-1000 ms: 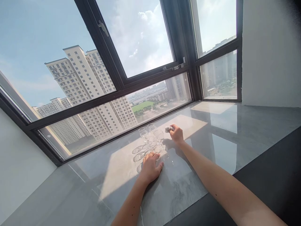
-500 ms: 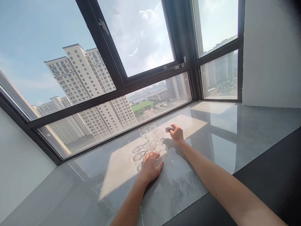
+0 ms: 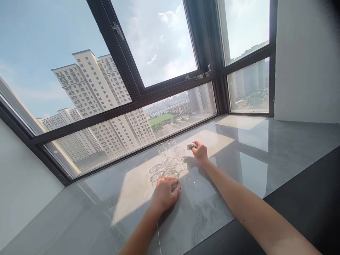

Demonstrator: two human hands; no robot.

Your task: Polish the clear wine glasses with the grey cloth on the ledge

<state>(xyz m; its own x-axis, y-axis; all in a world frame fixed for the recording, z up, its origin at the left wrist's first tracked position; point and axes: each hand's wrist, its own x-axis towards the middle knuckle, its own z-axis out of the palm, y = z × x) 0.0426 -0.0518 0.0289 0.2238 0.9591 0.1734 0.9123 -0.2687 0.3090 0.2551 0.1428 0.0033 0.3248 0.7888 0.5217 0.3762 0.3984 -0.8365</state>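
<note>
Several clear stemmed wine glasses (image 3: 179, 152) stand close together on the grey stone sill, casting shadows to their left. My left hand (image 3: 166, 194) is at the near side of the group, its fingers curled round the rim of a wine glass (image 3: 175, 182); the hand hides most of that glass. To the right of the group, my right hand (image 3: 199, 151) is closed on a crumpled white cloth (image 3: 191, 145), held apart from the glasses.
The glossy grey sill (image 3: 202, 209) runs along the dark window frame (image 3: 148, 140) behind the glasses. Its front edge drops off at the lower right. A white wall (image 3: 305, 71) rises at the right. Tall buildings (image 3: 92, 81) show outside.
My left hand has moved a little toward me and to the left, with the nearest wine glass in it. My right hand stays in place with the cloth.
</note>
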